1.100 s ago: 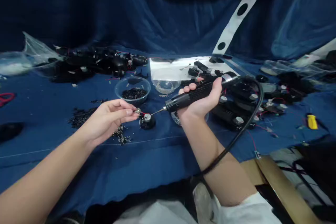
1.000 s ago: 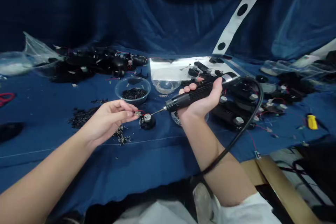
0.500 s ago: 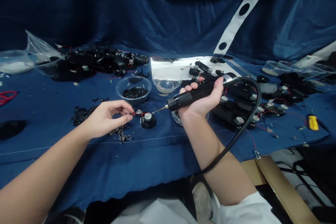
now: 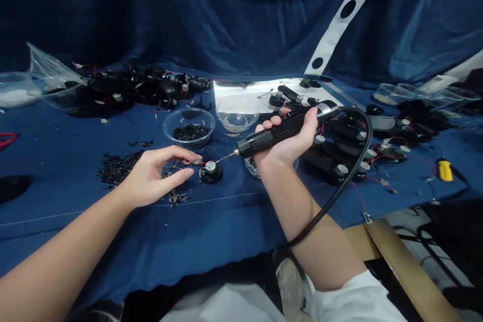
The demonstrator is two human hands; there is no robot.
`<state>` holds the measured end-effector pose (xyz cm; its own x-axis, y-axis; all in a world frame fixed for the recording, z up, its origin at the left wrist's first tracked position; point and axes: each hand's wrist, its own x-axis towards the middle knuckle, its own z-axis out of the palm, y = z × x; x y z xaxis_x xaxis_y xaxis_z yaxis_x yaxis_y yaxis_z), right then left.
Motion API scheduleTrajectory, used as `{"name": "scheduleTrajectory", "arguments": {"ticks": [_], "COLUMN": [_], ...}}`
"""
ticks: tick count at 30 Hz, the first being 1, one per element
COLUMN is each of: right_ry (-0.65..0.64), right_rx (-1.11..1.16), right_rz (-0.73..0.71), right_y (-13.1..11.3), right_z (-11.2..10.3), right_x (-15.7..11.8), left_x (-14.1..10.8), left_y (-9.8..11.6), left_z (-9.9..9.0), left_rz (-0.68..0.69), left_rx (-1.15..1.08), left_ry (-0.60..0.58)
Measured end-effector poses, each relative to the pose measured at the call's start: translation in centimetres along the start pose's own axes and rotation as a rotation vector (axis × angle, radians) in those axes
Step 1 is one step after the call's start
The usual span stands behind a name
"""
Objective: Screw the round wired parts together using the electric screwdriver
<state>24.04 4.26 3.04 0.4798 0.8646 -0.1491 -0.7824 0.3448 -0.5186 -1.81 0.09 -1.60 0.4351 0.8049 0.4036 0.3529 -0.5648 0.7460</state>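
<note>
My right hand grips a black ribbed pen-like soldering iron, whose thin metal tip points left and ends just beside a round black component with a silver top. Its black cable loops over my right forearm. My left hand sits left of that component, thumb and fingers apart. The index fingertip rests at a small metal tab joined to the component by a short red wire. Whether the iron's tip touches the component, I cannot tell.
Two clear bowls stand behind the hands, one of black bits, one of small silver pieces. Black bits lie scattered on the blue cloth. Several wired black components crowd the right, with a yellow object beyond.
My left thumb has parted from the index finger, which stays at the metal tab. The whole view has shifted slightly. The soldering iron has barely moved.
</note>
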Motion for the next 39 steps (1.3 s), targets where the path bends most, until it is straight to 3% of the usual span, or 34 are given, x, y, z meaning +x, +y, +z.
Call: {"name": "scheduleTrajectory", "arguments": {"ticks": [7, 12, 15, 24, 31, 34, 39], "right_ry": [0.000, -0.003, -0.010, -0.018, 0.000, -0.021, -0.037], "right_rx": [-0.013, -0.026, -0.041, -0.083, -0.035, -0.035, -0.069], "right_rz": [-0.009, -0.009, -0.009, -0.007, 0.007, -0.003, -0.033], "right_y": [0.0, 0.0, 0.0, -0.1, 0.0, 0.0, 0.1], "right_z": [0.0, 0.0, 0.0, 0.2, 0.2, 0.0, -0.1], "right_x": [0.0, 0.0, -0.1, -0.3, -0.2, -0.1, -0.1], "left_x": [0.2, 0.4, 0.5, 0.2, 0.3, 0.4, 0.6], "left_y": [-0.1, 0.1, 0.3, -0.6, -0.5, -0.2, 0.1], "left_z": [-0.3, 0.2, 0.6, 1.2, 1.3, 1.3, 1.5], "left_rz": [0.106, 0.256, 0.268, -0.015, -0.043, -0.116, -0.366], "left_rx": [0.181, 0.266, 0.264, 0.267, 0.251, 0.131, -0.211], "left_ry": [-0.073, -0.074, -0.069, -0.112, -0.034, -0.026, -0.011]}}
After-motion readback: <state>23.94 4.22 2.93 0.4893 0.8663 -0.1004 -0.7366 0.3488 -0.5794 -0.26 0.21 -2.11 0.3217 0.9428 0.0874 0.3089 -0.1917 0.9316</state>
